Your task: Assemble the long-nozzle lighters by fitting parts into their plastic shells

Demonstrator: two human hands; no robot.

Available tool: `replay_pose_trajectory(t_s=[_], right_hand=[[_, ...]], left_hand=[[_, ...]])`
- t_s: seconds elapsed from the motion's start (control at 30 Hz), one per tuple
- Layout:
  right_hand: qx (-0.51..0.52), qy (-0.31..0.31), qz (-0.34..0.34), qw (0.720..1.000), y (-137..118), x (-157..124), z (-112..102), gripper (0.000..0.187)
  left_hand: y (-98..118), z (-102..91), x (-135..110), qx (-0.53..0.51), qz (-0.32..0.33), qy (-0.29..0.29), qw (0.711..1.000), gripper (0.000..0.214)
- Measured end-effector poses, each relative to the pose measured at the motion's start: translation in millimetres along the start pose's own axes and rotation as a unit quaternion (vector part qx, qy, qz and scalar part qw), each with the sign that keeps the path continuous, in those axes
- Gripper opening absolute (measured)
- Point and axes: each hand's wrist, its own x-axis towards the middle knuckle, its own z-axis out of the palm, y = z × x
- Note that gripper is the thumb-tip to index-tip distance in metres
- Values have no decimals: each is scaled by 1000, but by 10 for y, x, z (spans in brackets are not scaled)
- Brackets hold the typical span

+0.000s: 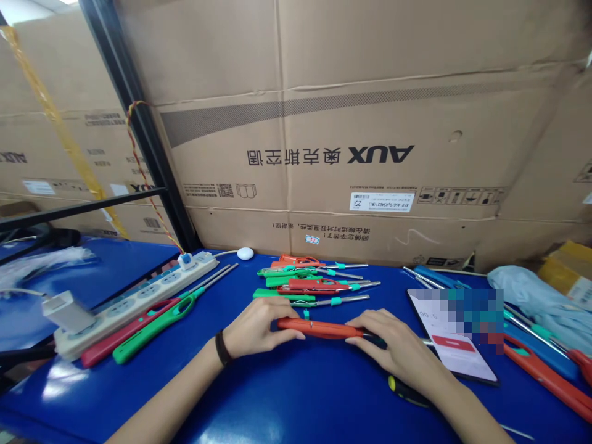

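Note:
Both of my hands hold one red stick lighter (pixel 321 328) level over the blue table (pixel 287 394). My left hand (pixel 256 327), with a black band at the wrist, pinches the lighter's left end. My right hand (pixel 398 348) wraps its fingers round the right end, where the metal nozzle is hidden. Just beyond the lighter lies a pile of green and red stick lighters (pixel 309 280) with metal tubes pointing right.
A white power strip (pixel 139 299) runs diagonally at left, with a red lighter and a green lighter (pixel 152 324) beside it. A phone (pixel 456 339) lies right of my hands, more lighters (pixel 541 364) beyond it. A screwdriver (pixel 407 390) sits under my right forearm. Cardboard boxes (pixel 370 123) wall the back.

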Motion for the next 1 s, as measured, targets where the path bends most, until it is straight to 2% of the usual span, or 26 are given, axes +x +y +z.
replay_pose_trajectory(t_s=[0.17, 0.3, 0.43, 0.53, 0.6, 0.7, 0.83, 1.0], right_hand=[[4, 1, -14, 1000, -32, -24, -35, 11], [-6, 5, 4, 1000, -72, 1, -18, 11], [-24, 7, 4, 1000, -124, 40, 11, 14], [-12, 5, 18, 1000, -152, 32, -8, 17], [-3, 4, 23, 1000, -161, 17, -39, 19], [3, 8, 14, 1000, -170, 8, -89, 17], [7, 33, 22, 999, -184, 20, -129, 11], [3, 8, 27, 1000, -153, 2, -103, 10]], left_hand=[[19, 26, 4, 16, 27, 4, 999, 29], [35, 67, 8, 1, 12, 15, 1000, 32], [72, 172, 42, -76, -30, 36, 996, 36], [108, 250, 73, -159, -80, 48, 983, 39], [135, 274, 83, -191, -91, 53, 976, 41], [172, 266, 76, -182, -74, 75, 978, 42], [182, 249, 41, -112, -37, 132, 984, 36], [140, 275, 5, -1, 101, 179, 979, 23]])
